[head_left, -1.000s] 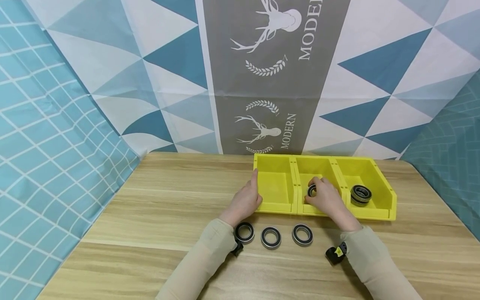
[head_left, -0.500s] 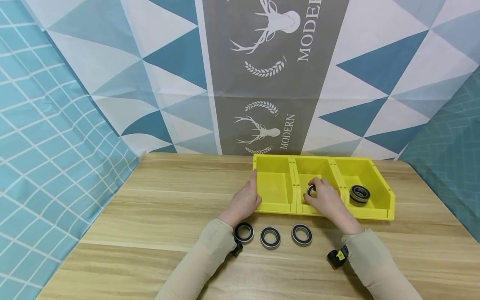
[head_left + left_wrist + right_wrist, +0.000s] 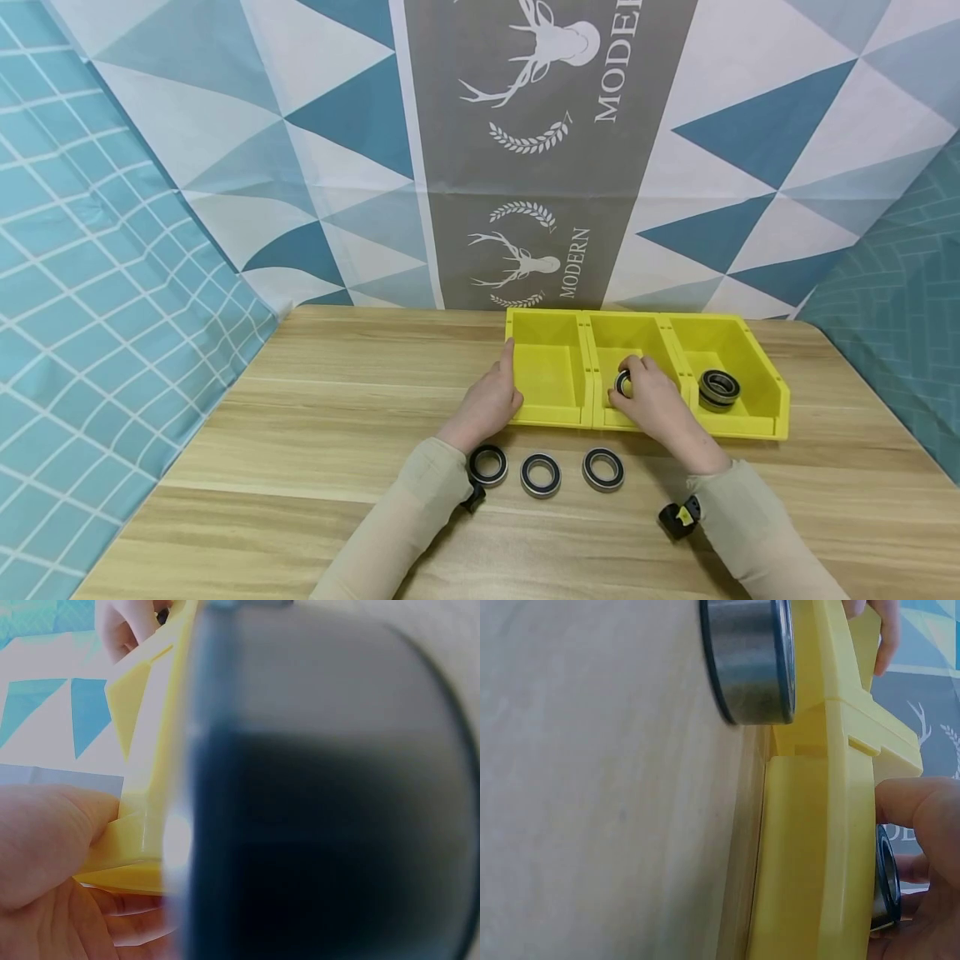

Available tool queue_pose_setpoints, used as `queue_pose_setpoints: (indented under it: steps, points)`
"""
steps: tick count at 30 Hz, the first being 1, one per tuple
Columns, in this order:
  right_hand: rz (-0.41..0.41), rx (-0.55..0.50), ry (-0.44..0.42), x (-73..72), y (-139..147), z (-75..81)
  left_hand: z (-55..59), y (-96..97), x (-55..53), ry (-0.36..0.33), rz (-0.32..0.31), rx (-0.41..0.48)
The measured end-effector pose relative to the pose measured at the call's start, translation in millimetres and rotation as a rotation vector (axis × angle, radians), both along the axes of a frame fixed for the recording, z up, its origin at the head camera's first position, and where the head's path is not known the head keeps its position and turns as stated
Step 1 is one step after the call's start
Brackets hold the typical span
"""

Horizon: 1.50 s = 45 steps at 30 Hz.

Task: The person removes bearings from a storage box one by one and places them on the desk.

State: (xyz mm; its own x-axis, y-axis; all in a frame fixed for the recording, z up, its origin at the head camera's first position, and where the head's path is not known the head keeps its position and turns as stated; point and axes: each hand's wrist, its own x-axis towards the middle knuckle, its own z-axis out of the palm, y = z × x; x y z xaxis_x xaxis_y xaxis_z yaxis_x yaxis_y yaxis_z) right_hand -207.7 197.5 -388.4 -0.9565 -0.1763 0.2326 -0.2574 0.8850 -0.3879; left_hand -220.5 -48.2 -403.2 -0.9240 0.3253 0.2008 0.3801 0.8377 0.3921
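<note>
Three joined yellow bins [image 3: 551, 420] stand on the table. My left hand [image 3: 489, 402] grips the left bin at its front corner, index finger pointing forward along the outer wall; in the left wrist view its thumb [image 3: 94, 806] lies on one side of the yellow wall and the other fingers on the opposite side. Inside the middle bin my right hand [image 3: 652, 402] holds a black-and-silver ball bearing [image 3: 886, 889] between thumb and fingers, its far part hidden by the hand. A stack of bearings [image 3: 717, 403] lies in the right bin.
In front of the bins three bearings lie flat in a row: a left one [image 3: 503, 467] beside the left sleeve, a middle one [image 3: 555, 477] and a right one [image 3: 618, 471]. A patterned cloth [image 3: 360, 158] hangs behind the wooden table [image 3: 315, 433].
Both hands stay at the same bins, the right still holding its bearing. The right wrist and its camera have shifted slightly right and down; the loose bearings lie as before.
</note>
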Motion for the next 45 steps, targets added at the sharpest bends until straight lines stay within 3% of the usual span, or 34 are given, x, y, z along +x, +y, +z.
queue_pose_setpoints:
  steps: [24,45]
  points:
    - [0.009,0.055,0.011,16.1,0.7,-2.1,1.1,0.8,2.7,-0.005,-0.002,-0.014]
    - [0.039,0.079,0.108,32.8,3.6,0.7,2.1,-0.2,1.2,-0.005,0.005,-0.014]
